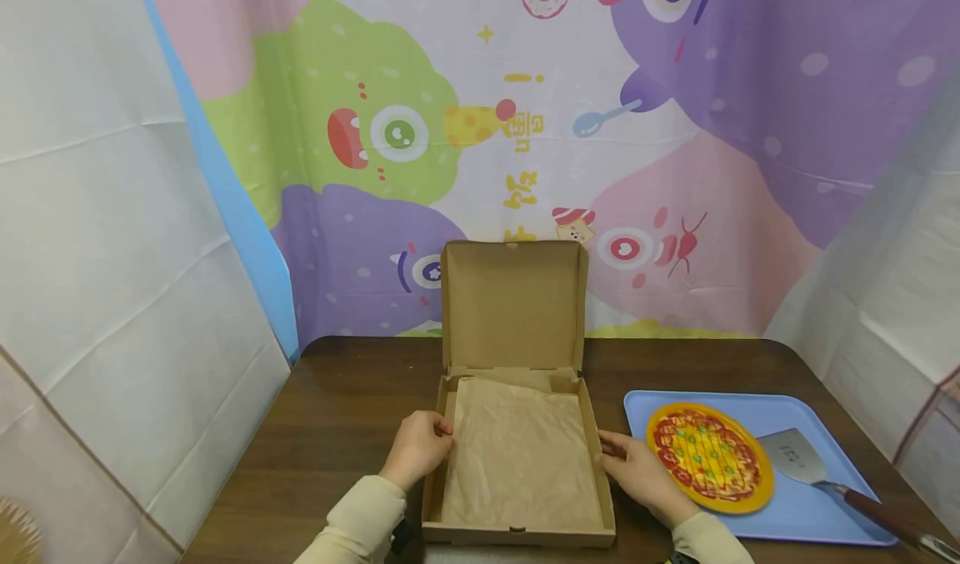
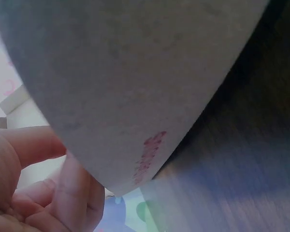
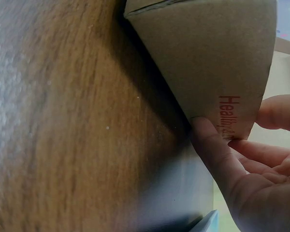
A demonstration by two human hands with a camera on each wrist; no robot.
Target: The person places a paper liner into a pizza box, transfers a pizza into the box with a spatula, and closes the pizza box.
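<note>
One open pizza box (image 1: 555, 537), lid (image 1: 513, 306) standing far

It sits between the right hand (image 1: 641, 472), gripping its right wall (image 1: 607, 506), and the left hand (image 1: 420, 446), fingers bent at the left wall (image 1: 432, 497), hold unclear. Pizza (image 1: 708, 460) lies right, nearer the right hand.

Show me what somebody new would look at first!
Probably the bright cartoon-monster cloth backdrop behind the dark brown wooden table. Next, the round, orange-rimmed pizza with red and yellow topping, on the light blue rectangular tray at the right. Then the open brown cardboard box in the middle, lined with brown paper, between the person's left hand and right hand.
</note>
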